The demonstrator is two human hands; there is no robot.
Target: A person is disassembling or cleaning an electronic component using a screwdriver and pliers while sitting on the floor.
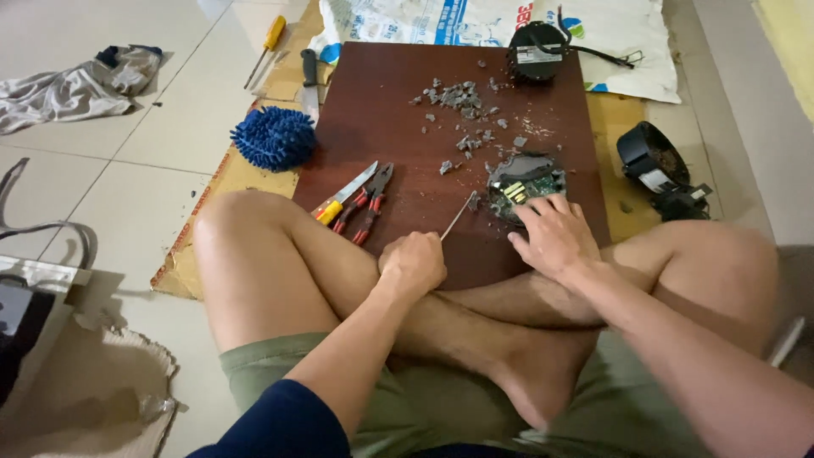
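Observation:
I sit cross-legged on the floor at a dark brown board [398,144]. My left hand [413,264] is closed around the handle of a thin screwdriver [459,215] whose tip points toward a round circuit board [523,182]. My right hand [552,234] rests on the near edge of that circuit board, fingers spread over it. Grey potting fragments [462,97] lie scattered on the board beyond it.
Red-handled pliers [370,202], a yellow-handled knife [346,193] lie on the board's left. A round black motor part [537,51] sits at the far edge, another black housing [657,165] at right. A blue fluffy duster [274,137], yellow screwdriver [266,47], crumpled cloth [80,89] lie left.

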